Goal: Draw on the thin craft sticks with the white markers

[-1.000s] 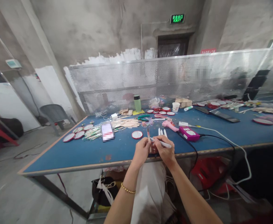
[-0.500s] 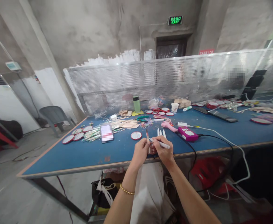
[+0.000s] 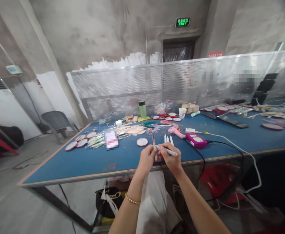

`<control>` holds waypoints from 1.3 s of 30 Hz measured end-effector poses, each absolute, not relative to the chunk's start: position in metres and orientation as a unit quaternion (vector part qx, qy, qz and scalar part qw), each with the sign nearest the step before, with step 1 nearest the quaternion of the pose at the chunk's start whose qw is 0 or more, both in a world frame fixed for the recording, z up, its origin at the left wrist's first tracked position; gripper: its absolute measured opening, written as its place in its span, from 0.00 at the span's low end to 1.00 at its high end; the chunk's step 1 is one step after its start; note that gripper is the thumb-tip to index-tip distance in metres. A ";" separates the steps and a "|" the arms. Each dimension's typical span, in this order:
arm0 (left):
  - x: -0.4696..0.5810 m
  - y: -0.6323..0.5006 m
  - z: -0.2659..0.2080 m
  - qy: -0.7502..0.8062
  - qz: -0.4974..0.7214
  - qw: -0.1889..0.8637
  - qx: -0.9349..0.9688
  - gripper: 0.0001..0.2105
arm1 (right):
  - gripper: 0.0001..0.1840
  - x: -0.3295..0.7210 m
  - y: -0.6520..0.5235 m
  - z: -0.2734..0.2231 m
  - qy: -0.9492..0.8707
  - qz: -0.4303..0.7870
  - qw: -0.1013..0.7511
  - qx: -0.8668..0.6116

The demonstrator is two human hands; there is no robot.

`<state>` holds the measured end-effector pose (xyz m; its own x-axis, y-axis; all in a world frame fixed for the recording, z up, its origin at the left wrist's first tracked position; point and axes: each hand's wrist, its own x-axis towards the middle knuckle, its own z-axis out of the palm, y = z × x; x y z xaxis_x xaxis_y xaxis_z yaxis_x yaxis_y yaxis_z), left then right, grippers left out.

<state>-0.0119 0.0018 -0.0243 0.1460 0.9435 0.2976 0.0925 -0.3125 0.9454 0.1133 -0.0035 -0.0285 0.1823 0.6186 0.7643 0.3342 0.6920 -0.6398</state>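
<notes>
Near the table's front edge, my left hand (image 3: 146,159) is closed around a slim flat stick (image 3: 153,139). The stick stands upright, pale with a dark patch near its top; its lower part is largely covered by fingers. My right hand (image 3: 172,160) grips a white marker pen (image 3: 172,152) like a writing tool. The pen's tip end points left, at the stick, but whether it touches cannot be made out. Just beyond the hands lie several white pens (image 3: 168,139). A round white disc with a red rim (image 3: 142,142) lies to their left.
Left on the blue table (image 3: 71,165) are more red-rimmed discs (image 3: 71,145), wooden sticks (image 3: 135,130) and a pixelated card (image 3: 111,139). A green bottle (image 3: 142,110) and paper cup (image 3: 182,112) stand behind. A purple box (image 3: 196,139) with cables sits right, near a phone-like black slab (image 3: 232,121).
Both hands keep nearly the same pose, with the stick and marker pen still in them. The lap below has shifted slightly.
</notes>
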 end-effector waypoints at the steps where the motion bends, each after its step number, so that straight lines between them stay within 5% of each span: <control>1: -0.012 0.002 -0.025 0.410 0.507 0.420 0.631 0.17 | 0.09 0.113 -0.003 -0.028 -0.630 0.109 0.669 -0.380; 23: -0.010 0.002 -0.027 0.402 0.507 0.468 0.602 0.20 | 0.09 0.112 -0.004 -0.027 -0.624 0.130 0.668 -0.383; 39: -0.012 0.004 -0.028 0.423 0.510 0.402 0.632 0.17 | 0.10 0.112 -0.003 -0.028 -0.627 0.129 0.667 -0.380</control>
<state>-0.0118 0.0039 -0.0283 0.1223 0.9448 0.3039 0.1249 -0.3184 0.9397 0.1121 -0.0026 -0.0283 0.1799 0.6496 0.7387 0.3038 0.6776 -0.6698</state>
